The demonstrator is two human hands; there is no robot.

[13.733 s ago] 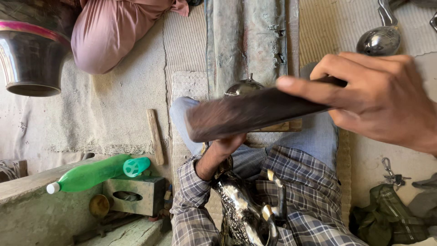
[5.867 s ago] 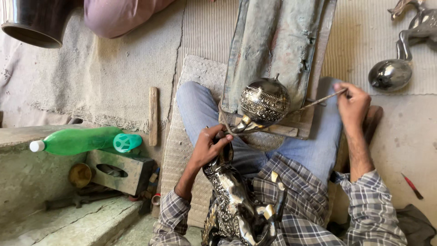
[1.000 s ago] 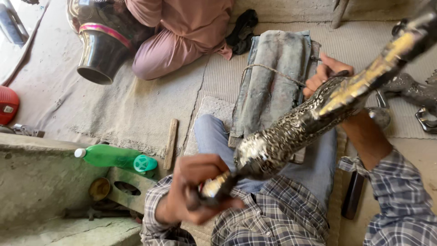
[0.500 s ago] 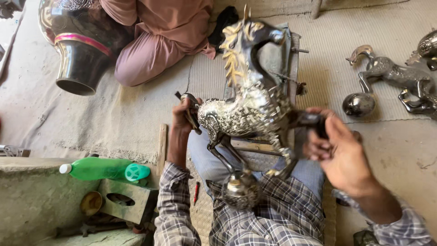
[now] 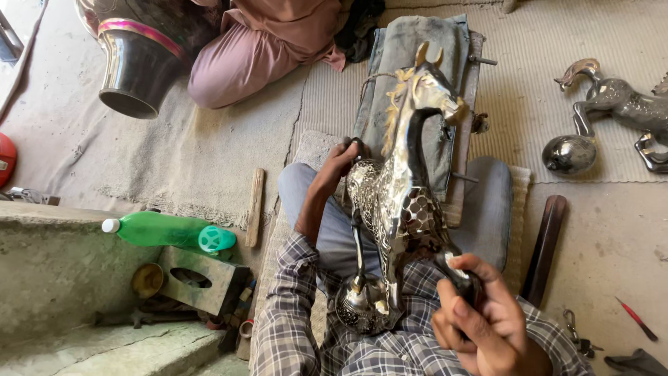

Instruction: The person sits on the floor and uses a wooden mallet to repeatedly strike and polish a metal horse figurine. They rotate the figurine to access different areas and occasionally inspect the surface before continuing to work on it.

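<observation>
the left hand [image 5: 342, 159] is clamped on the back of the ornate silver-and-gold metal horse figurine with a pierced body [image 5: 398, 202], near its neck. the right hand [image 5: 480, 317] is closed around the horse's rear end, low and close to the camera. half a second ago the horse stood higher, with the right hand out at its side; now it rests lower on the lap, head pointing away toward the folded grey denim pad [image 5: 416, 56], so the grip looks settled for close work. the round openwork metal ball base [image 5: 362, 310] sits under its feet. a green plastic bottle [image 5: 170, 232] lies to the left, a second silver horse figurine [image 5: 616, 104] to the right.
</observation>
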